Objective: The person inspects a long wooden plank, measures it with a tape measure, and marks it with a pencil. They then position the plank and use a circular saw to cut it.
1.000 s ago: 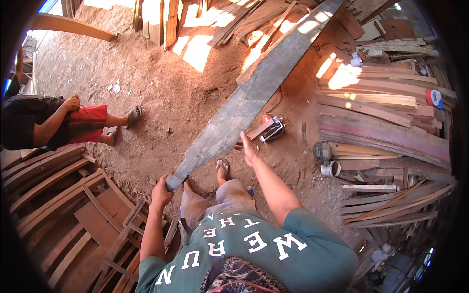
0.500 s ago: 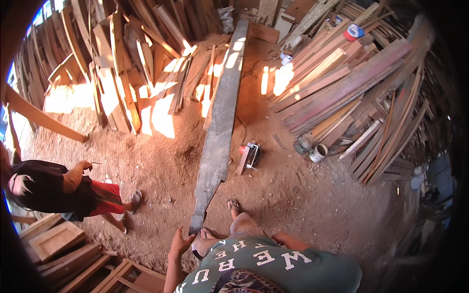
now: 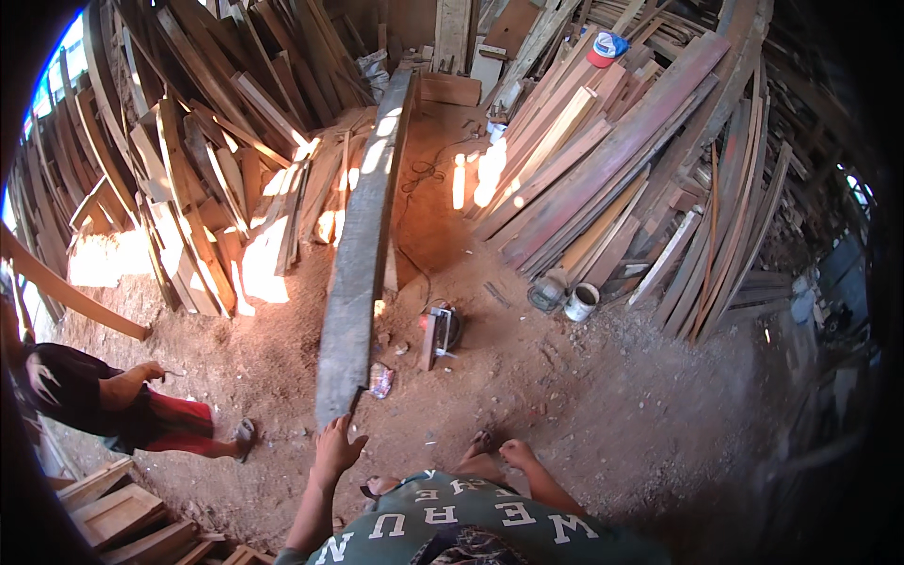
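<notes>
A long grey weathered plank [image 3: 350, 311] runs away from me, with a notch near its close end. My left hand [image 3: 336, 450] is at that close end, palm down, fingers stretched toward the wood and thumb apart. The fingertips overlap the plank's end in view; whether they press on it I cannot tell. My right hand [image 3: 516, 454] hangs beside my body, fingers curled in, with nothing visible in it. To the right of the plank, a circular saw [image 3: 440, 334] rests on the dirt floor, its cord trailing behind.
A person [image 3: 113, 405] stands at the left. Boards [image 3: 202, 188] lean along the far left, and a timber stack [image 3: 603, 179] fills the right. A white bucket [image 3: 582, 301] stands before that stack, with a cap [image 3: 607, 49] on top. Wooden frames [image 3: 118, 518] lie at lower left.
My view has shifted, moving the scene left. My left hand has gone from beside the plank's close end to over it. More of the plank's right side face shows. My right hand has come forward.
</notes>
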A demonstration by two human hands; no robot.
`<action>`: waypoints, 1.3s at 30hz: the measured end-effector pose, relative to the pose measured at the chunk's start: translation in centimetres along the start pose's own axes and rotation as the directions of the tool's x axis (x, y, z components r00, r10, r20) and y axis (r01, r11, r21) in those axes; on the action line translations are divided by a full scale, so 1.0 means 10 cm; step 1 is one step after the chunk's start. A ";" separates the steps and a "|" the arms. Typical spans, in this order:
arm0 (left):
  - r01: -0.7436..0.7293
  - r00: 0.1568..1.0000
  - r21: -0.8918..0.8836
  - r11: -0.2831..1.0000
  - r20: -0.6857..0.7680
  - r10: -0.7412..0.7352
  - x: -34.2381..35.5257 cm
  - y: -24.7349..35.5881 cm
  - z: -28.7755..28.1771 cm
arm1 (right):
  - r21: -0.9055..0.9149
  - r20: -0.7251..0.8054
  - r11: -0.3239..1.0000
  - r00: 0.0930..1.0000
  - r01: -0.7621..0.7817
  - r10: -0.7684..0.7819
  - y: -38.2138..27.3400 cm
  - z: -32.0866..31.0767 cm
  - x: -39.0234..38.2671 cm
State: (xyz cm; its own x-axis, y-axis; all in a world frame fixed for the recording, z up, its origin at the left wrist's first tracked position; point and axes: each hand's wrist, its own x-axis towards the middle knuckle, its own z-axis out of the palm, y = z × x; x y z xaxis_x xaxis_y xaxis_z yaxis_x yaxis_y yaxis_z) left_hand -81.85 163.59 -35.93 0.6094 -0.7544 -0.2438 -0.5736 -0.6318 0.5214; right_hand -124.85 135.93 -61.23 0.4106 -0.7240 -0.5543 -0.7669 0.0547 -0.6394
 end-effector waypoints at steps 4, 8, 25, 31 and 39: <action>-0.079 0.989 -0.057 0.995 0.124 0.086 0.65 0.88 0.54 | 0.038 0.054 0.999 0.998 -0.015 0.013 0.53 -0.61 0.34; -0.003 0.926 -0.057 0.998 0.376 0.024 1.05 1.38 1.23 | 0.024 0.138 0.953 0.946 -0.301 0.295 0.75 -1.31 0.13; -0.036 0.716 -0.038 0.999 0.696 0.052 3.07 2.89 2.47 | 0.352 0.094 0.917 0.982 -0.187 0.164 -0.47 -3.40 2.55; 0.105 0.782 -0.124 0.987 0.624 -0.005 4.21 3.29 2.55 | 0.189 0.204 0.909 0.920 -0.373 0.335 -0.39 -4.14 3.35; 0.292 0.929 -0.232 0.928 0.298 -0.218 4.95 3.54 1.75 | -0.138 0.323 0.990 0.946 0.020 0.026 -0.11 -5.04 4.59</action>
State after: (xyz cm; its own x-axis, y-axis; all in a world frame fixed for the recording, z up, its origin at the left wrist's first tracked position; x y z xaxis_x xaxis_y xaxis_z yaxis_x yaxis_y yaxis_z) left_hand -81.57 100.82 -43.86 0.5280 -0.6167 -0.5839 -0.2273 -0.7651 0.6024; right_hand -129.99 68.01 -59.12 0.5278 -0.4614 -0.7131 -0.8194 -0.0554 -0.5706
